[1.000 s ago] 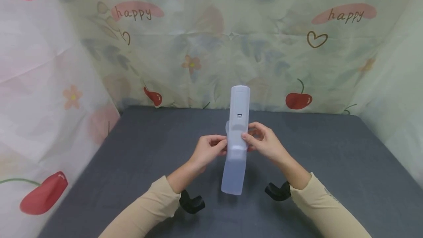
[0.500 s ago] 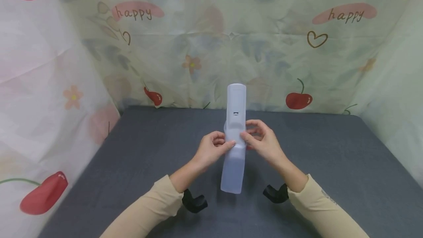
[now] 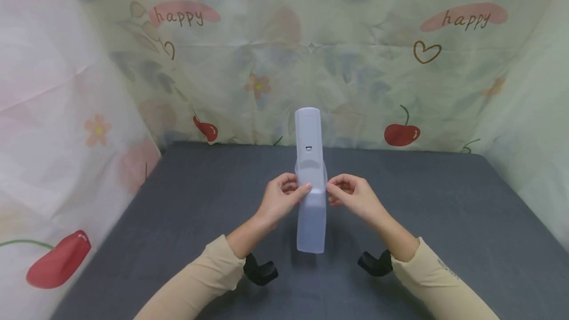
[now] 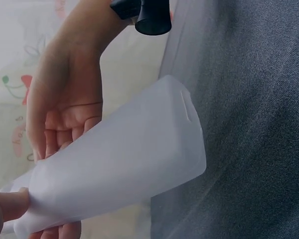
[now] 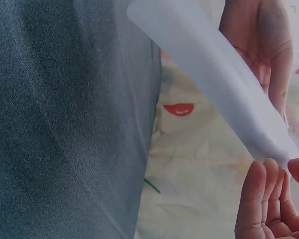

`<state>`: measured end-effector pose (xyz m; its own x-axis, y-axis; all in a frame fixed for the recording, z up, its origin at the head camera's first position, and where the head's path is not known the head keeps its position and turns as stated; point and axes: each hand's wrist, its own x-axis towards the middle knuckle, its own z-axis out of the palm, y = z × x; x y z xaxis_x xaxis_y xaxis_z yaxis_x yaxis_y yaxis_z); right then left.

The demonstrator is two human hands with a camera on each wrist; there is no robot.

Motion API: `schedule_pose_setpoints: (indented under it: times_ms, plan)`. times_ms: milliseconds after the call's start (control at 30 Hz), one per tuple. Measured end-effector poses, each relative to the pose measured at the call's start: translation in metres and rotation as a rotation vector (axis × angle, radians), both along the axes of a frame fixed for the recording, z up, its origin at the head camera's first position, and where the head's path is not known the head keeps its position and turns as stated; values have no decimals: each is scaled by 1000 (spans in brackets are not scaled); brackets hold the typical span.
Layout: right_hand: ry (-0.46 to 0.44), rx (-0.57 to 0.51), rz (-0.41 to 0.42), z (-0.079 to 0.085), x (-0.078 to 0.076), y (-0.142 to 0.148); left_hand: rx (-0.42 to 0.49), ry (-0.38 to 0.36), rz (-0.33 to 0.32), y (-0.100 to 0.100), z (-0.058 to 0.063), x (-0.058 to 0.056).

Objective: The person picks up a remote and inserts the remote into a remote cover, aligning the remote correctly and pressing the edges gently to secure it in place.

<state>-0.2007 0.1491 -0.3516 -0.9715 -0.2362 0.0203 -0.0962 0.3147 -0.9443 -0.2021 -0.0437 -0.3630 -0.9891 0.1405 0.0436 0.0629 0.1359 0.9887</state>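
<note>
A long, pale white plastic device (image 3: pixel 312 174) stands nearly upright over the table, with a small dark slot in its upper part. Its lower section is frosted and translucent, and this end fills much of the left wrist view (image 4: pixel 119 149). My left hand (image 3: pixel 280 196) grips its middle, thumb across the face and fingers curled behind the left side. On the opposite side, my right hand (image 3: pixel 357 196) pinches at a thin translucent edge with thumb and fingertips. What lies behind the device is partly hidden.
A dark grey cloth-covered table (image 3: pixel 213 177) lies below. Curtains (image 3: pixel 275 63) printed with cherries, flowers and "happy" enclose the back and sides. A black curved wrist mount (image 3: pixel 261 270) hangs under the left sleeve, another black mount (image 3: pixel 375 264) under the right.
The device has shifted left and slightly up and stands straighter. My left thumb has moved from its edge onto its face; my right thumb has slid off the face to the right edge.
</note>
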Motion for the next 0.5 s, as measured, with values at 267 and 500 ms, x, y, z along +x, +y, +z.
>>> schedule_pose_setpoints:
  times_ms: [267,500]
  plan:
    - [64,51,-37,-1,1,-6,-67,42,-78,-1,-1,0]
    - [115,95,-98,-1,3,-9,-128,66,-122,-1,2,3]
